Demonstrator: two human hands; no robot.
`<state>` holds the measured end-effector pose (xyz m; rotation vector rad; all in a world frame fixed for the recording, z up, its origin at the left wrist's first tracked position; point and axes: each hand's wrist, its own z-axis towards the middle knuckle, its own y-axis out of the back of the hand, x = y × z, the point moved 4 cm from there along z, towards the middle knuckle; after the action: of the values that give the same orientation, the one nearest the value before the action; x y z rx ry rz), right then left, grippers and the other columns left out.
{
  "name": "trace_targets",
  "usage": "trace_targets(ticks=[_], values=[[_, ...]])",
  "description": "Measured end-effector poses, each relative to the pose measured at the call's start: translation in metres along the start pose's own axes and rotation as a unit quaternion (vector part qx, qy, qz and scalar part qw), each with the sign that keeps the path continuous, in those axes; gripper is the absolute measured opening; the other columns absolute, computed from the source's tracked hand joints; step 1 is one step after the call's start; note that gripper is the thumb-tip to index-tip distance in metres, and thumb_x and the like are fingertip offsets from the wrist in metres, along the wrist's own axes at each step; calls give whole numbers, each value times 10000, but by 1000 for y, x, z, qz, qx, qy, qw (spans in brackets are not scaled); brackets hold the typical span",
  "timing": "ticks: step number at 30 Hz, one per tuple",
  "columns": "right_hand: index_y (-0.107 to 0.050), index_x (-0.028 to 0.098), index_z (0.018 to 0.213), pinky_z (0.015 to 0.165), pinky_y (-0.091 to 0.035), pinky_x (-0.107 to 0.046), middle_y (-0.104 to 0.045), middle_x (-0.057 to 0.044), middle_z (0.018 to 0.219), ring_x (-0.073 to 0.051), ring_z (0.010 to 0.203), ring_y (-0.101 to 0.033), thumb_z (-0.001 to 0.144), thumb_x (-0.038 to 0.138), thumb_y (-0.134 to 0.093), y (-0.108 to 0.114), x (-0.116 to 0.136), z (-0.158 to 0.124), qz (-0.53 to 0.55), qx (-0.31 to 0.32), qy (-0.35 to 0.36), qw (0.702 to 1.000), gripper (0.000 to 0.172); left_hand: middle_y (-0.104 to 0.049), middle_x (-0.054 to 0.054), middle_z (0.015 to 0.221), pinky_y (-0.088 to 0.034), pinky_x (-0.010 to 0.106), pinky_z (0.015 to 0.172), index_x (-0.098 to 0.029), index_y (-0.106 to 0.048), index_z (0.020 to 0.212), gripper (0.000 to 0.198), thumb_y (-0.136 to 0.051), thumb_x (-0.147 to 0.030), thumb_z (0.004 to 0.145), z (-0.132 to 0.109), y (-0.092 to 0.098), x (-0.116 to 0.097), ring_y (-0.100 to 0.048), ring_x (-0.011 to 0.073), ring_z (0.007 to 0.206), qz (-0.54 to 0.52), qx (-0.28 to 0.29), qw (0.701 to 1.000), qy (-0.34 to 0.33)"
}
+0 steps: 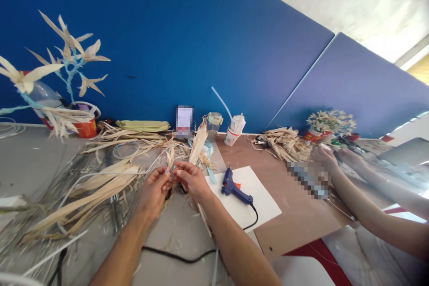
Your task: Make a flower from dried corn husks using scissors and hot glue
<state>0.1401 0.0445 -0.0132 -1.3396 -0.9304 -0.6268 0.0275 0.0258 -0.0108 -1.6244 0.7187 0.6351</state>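
My left hand [152, 190] and my right hand [194, 182] meet over the table, fingers pinched close together. Between their fingertips stands a small dried corn husk piece [170, 156], with a bit of bluish material at its base; the fingers partly hide it. A larger upright corn husk [199, 143] rises just behind my right hand. Light blue ribbon [210, 156] lies past it. On a white sheet [268, 208] to the right, a blue glue gun [234, 187] rests with its black cord trailing down.
Loose corn husks [97, 187] and thin strips cover the left side. A husk flower branch [69, 71] stands at the back left. Along the blue partition [167, 31] are a phone [184, 120], a jar [214, 121] and a paper cup [232, 136]. Another person's arm [362, 205] reaches in from the right.
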Motion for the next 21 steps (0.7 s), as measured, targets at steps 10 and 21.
trace_targets(ticks=[10, 21], values=[[-702, 168, 816, 554, -453, -186, -692, 26, 678, -65, 532, -576, 605, 244, -772, 0, -2, 0, -18, -25, -1, 1000, 235, -589, -34, 559, -344, 117, 437, -142, -657, 727, 241, -820, -182, 555, -2, -4, 1, -399, 16, 442, 0, 28, 999, 27], [-705, 165, 798, 522, -443, -185, -659, 27, 606, -62, 482, -544, 645, 224, -702, 2, 0, 0, -18, -38, 5, 999, 164, -620, 1, 614, -375, 129, 460, -126, -655, 696, 198, -803, -142, 564, -4, -4, 4, -429, 25, 462, -17, 57, 996, 72]])
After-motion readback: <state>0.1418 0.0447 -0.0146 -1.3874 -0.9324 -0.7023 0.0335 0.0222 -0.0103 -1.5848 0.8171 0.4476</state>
